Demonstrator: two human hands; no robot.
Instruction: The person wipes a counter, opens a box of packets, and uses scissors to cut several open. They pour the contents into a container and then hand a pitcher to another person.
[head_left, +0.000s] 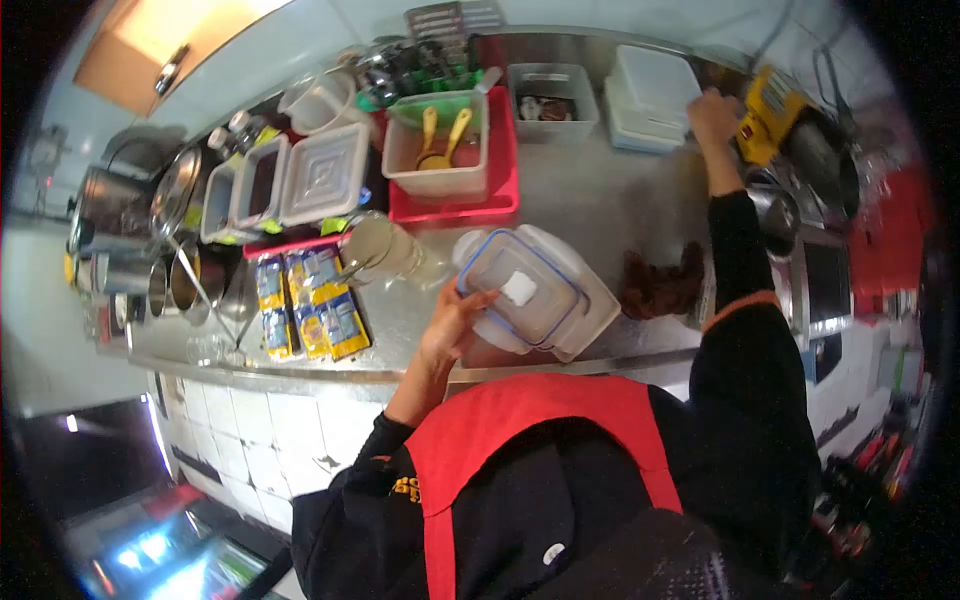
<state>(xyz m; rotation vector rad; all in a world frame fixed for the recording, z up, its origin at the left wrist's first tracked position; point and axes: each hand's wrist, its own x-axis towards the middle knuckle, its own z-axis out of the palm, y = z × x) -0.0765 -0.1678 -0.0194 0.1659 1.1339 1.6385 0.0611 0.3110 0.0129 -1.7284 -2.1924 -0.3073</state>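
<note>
My left hand (455, 325) grips the near left edge of a clear plastic lid (545, 318) with a blue seal and a white label, fingers closed on it. Under the lid sits a translucent plastic container (585, 335), partly covered by it. My right hand (714, 118) is stretched to the back right, its fingers curled beside a white lidded tub (655, 95). Whether it touches the tub or holds something small is hidden. Just right of that hand stands a yellow device (772, 112). A brown crumpled cloth-like thing (663, 280) lies right of the container.
Yellow-blue packets (312, 305) lie on the steel counter (570, 190) at left, near a glass jar (382, 245). Behind are a tub with yellow scoops (437, 180) on a red tray (505, 165), a grey bin (552, 100) and lidded white containers (325, 175). Metal pots (185, 280) stand far left.
</note>
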